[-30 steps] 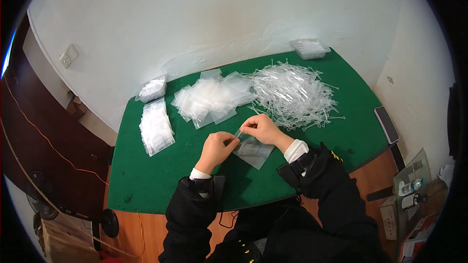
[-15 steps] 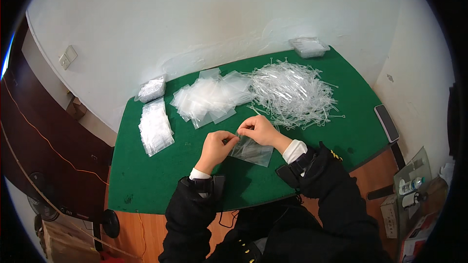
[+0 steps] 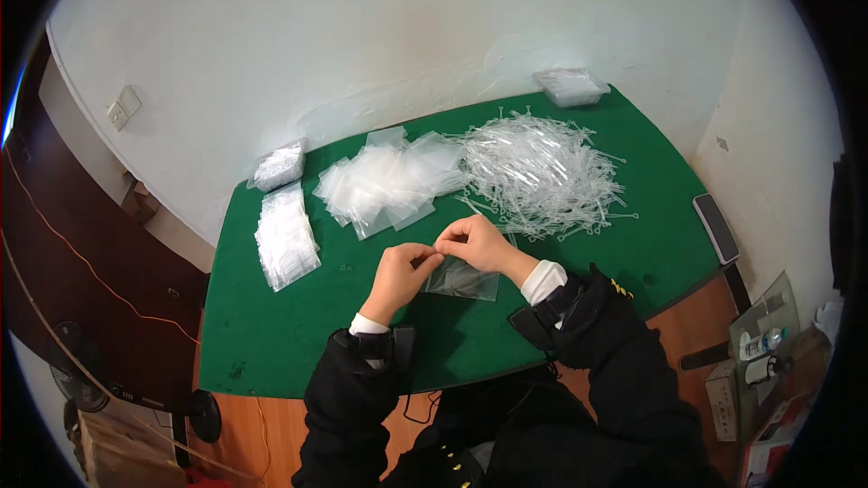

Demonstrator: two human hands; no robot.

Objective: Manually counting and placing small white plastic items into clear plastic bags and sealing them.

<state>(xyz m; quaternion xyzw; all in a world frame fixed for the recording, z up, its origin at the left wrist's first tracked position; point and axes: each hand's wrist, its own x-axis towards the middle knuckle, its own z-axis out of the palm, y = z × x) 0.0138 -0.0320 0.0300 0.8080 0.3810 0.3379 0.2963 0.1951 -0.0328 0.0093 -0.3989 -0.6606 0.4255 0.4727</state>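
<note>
A small, clear, square plastic bag (image 3: 470,284) sits over the near middle of the green-covered table (image 3: 334,343), its far edge at the fingertips of the person's bare left hand (image 3: 400,278) and bare right hand (image 3: 479,244), each closed to a narrow thumb-and-finger pinch, their tips almost meeting. Beyond them lie a loose pile of translucent flat plastic bags (image 3: 389,179) and, to its right, a tangled heap of clear plastic loop-ended sticks (image 3: 542,176). Off the table at right, a clear plastic bottle (image 3: 764,343) wears a label too small to read.
</note>
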